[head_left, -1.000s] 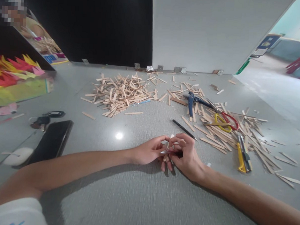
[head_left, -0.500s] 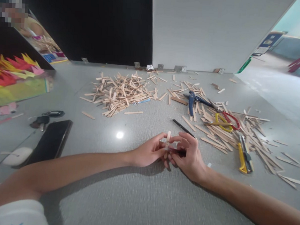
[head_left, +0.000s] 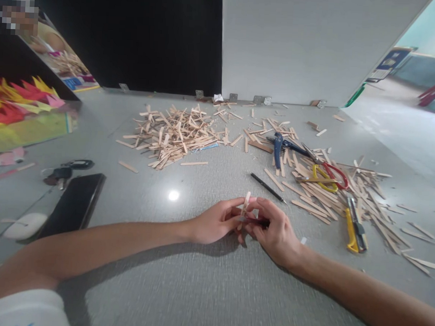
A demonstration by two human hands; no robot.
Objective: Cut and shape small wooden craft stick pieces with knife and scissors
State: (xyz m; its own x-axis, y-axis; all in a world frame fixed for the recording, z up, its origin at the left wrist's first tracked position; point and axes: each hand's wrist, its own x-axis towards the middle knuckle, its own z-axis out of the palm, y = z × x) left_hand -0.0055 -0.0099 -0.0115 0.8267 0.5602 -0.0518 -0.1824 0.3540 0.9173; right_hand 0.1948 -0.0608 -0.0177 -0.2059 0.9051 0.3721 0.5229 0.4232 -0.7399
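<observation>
My left hand [head_left: 212,225] pinches a short pale wooden craft stick [head_left: 247,200], held nearly upright above the grey table. My right hand [head_left: 278,234] is closed around a thin dark tool [head_left: 256,222], whose greyish flat tip meets the stick. It looks like a small blade, but its exact kind is partly hidden by the fingers. Both hands are close together, fingers almost touching around the stick. Just beyond them lies a slim black pen-like tool [head_left: 267,187] with a pointed metal tip.
A heap of craft sticks [head_left: 175,137] lies ahead. More sticks [head_left: 315,198] spread rightward beneath blue-handled pliers [head_left: 277,149], red-and-yellow scissors [head_left: 334,176] and a yellow box cutter [head_left: 352,229]. At left are a phone [head_left: 75,205], keys [head_left: 61,175] and a white mouse [head_left: 26,226]. Panels stand behind.
The stick leans slightly more to the right, and my right hand's fingers have lowered and curled closer around it. The objects on the table have not moved.
</observation>
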